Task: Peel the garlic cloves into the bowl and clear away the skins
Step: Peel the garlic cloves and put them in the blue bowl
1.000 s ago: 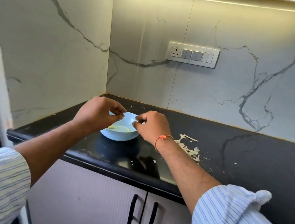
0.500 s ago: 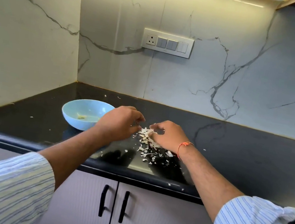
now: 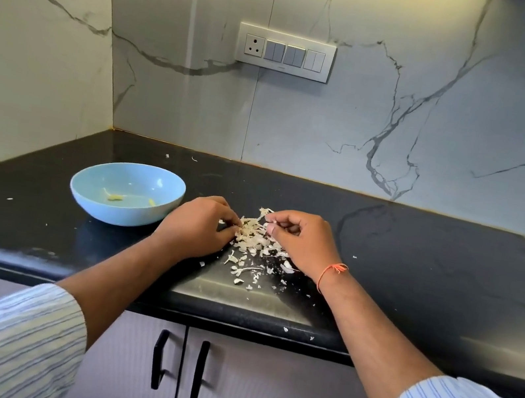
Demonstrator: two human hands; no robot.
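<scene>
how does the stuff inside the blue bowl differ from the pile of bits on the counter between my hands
The peeled garlic pieces are few and yellowish; the garlic skins are many, white and flaky. The pieces lie inside the blue bowl; the skins are scattered on the black counter. No hand touches the pieces, while the left hand and right hand work at the skins. Both are small garlic bits.

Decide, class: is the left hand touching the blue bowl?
Apart. In the head view a strip of black counter shows between the left hand and the blue bowl.
</scene>
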